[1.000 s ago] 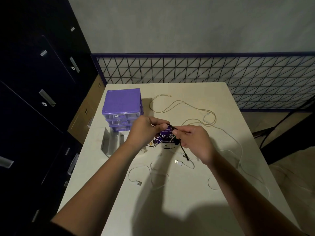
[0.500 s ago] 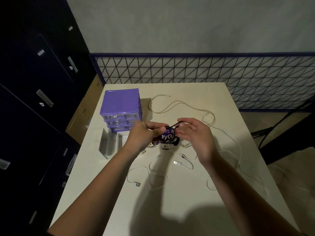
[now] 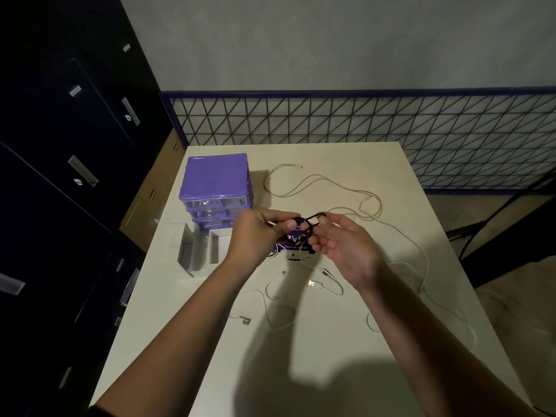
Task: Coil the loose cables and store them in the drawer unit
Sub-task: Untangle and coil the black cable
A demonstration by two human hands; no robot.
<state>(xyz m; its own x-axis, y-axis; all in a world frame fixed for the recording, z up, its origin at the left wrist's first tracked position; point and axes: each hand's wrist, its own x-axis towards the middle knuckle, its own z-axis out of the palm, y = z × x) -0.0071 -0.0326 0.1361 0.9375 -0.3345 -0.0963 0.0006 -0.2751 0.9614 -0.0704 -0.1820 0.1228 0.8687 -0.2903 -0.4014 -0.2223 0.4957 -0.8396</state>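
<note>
Black cable [image 3: 311,222], looped into a small coil, hangs above the middle of the table [image 3: 331,341] in the head view, pinched between the curled thumb and fingers of the left hand [image 3: 258,233] at 9 o'clock of the loop and the fingertips of the right hand [image 3: 343,248] at 3 o'clock. Purple drawer unit [image 3: 216,188] stands at 10 o'clock of the hands, one drawer [image 3: 200,255] out on the table in front of it, and loose white cables [image 3: 331,188] trail from 12 to 5 o'clock.

surface: white table [image 3: 316,356] | on it: purple drawer unit [image 3: 215,188], pulled-out clear drawer [image 3: 200,252], loose white cables [image 3: 325,188]
</note>
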